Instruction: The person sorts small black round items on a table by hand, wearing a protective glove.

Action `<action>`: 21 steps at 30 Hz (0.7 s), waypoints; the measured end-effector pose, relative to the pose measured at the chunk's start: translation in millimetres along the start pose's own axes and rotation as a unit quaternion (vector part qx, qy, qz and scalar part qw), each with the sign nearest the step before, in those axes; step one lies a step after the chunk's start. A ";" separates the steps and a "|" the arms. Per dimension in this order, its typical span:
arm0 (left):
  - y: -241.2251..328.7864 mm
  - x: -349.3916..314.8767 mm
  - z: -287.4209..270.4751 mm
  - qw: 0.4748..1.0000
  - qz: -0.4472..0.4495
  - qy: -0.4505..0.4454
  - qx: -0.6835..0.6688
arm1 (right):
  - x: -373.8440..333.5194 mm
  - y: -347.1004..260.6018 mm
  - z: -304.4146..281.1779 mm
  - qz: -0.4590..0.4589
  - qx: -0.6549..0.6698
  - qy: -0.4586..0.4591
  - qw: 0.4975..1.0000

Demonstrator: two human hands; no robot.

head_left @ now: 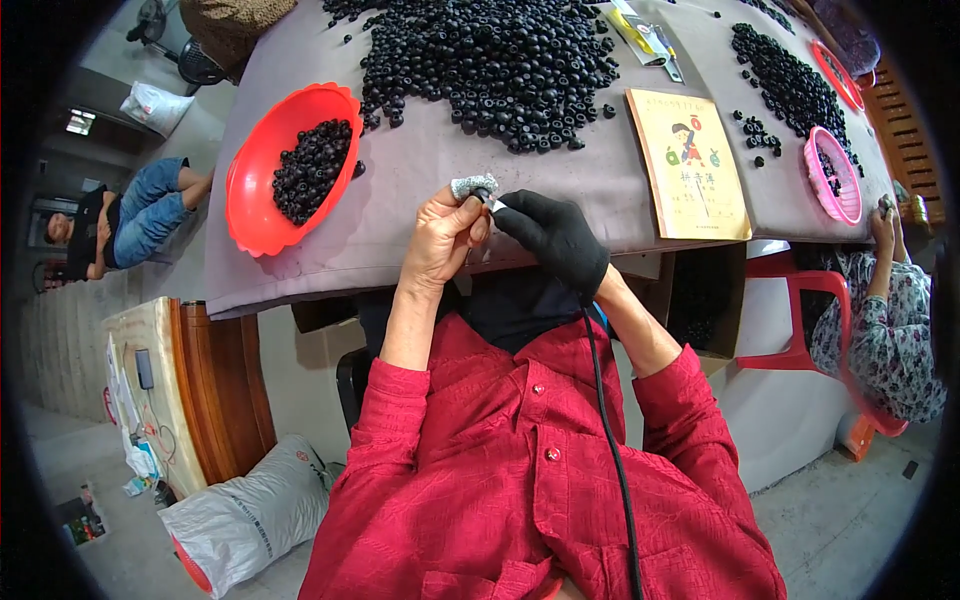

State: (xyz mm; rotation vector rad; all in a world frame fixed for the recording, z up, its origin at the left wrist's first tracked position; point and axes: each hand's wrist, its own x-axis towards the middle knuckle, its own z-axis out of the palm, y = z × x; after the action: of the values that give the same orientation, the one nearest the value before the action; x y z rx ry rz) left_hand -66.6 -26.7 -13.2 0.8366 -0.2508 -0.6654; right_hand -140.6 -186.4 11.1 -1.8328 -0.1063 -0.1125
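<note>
Both my hands meet over the near edge of the cloth-covered table. My left hand (440, 235) is bare, with a pale speckled wrap (470, 185) round a fingertip. Its thumb and fingers pinch a small dark round piece (483, 192), partly hidden by the fingers. My right hand (555, 240), in a black glove, is closed beside it on a small, bright, blade-like tool (495, 204), mostly hidden in the glove. The tool's tip is at the dark piece. A black cord (607, 420) runs down from my right wrist over my red shirt.
A large heap of small black hollow pieces (490, 75) covers the far table. At left sits a red scalloped basin (245, 190) with more; at right lie a yellow booklet (690, 170), a packaged tool (645, 40) and a pink basket (845, 195). Other people are at both sides.
</note>
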 end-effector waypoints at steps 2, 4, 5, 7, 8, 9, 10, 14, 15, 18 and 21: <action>1.2 -0.2 1.1 1.000 0.004 -0.005 0.007 | 0.6 -0.4 0.4 -0.012 -0.007 0.007 1.000; 2.0 0.2 2.4 1.000 0.009 0.006 0.017 | 1.7 -4.3 -0.5 0.010 -0.012 0.001 1.000; 2.6 0.2 3.1 0.999 0.014 0.017 0.027 | 1.9 -4.3 0.2 0.008 -0.012 -0.001 1.000; 3.0 0.5 1.1 1.000 0.012 0.005 0.025 | 3.2 -3.1 2.3 0.005 0.002 0.008 1.000; 4.6 0.8 1.0 1.000 0.008 -0.008 0.023 | 3.6 -3.1 3.0 -0.002 0.001 0.005 1.000; 3.1 -0.9 3.4 1.000 0.003 0.004 0.020 | 2.6 -3.2 3.2 0.001 0.010 0.018 1.000; 3.1 -1.4 3.5 1.000 0.001 0.007 0.029 | 2.3 -3.3 4.3 0.002 0.020 0.030 0.999; 7.2 -9.1 11.5 0.995 -0.009 0.042 0.085 | -2.0 -8.3 1.6 0.032 0.037 0.028 0.998; 9.2 -11.8 9.1 0.994 0.000 0.051 0.100 | -2.7 -11.2 0.8 0.045 0.049 0.030 0.997; 29.0 -20.9 12.0 0.981 0.045 0.098 0.159 | -2.4 -9.2 1.5 0.079 0.050 0.018 0.995; 68.5 -29.5 13.8 0.935 0.145 0.177 0.272 | -2.9 -10.8 0.6 0.071 0.060 0.032 0.995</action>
State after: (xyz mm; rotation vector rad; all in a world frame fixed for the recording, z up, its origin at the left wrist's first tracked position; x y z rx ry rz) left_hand -65.2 16.8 48.9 1.4001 -0.2276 -0.1515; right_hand -144.9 -183.0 20.8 -1.7091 0.0600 -0.0634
